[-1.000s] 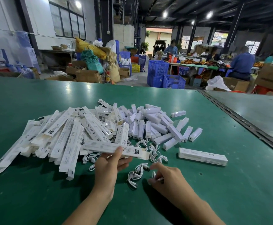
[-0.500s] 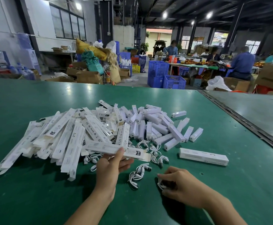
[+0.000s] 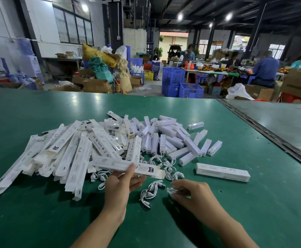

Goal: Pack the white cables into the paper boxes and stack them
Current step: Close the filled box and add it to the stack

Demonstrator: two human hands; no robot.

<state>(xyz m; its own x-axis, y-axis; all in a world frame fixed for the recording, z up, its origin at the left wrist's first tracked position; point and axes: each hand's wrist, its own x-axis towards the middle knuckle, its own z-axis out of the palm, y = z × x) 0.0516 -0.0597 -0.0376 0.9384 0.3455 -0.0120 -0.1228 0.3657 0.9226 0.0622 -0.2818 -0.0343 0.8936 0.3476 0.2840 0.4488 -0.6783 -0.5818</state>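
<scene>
My left hand [image 3: 121, 183] holds a long white paper box [image 3: 128, 167] flat, its open flap pointing right. My right hand [image 3: 189, 192] pinches a coiled white cable [image 3: 171, 190] just off the table. Another coiled white cable [image 3: 149, 191] lies between my hands, and several more cables [image 3: 169, 166] lie behind it. A big pile of flat paper boxes [image 3: 71, 154] covers the left of the green table [image 3: 38, 221]. One closed packed box [image 3: 222, 171] lies alone at the right.
Several short white rectangular blocks [image 3: 173, 140] lie heaped behind the cables. A metal seam [image 3: 264, 133] separates a second table at the right. Beyond the far edge stand blue crates [image 3: 182, 83], cardboard boxes and seated workers.
My right hand closed over a cable near the table's front and lifted it slightly while shifting right. My left hand kept the paper box nearly still.
</scene>
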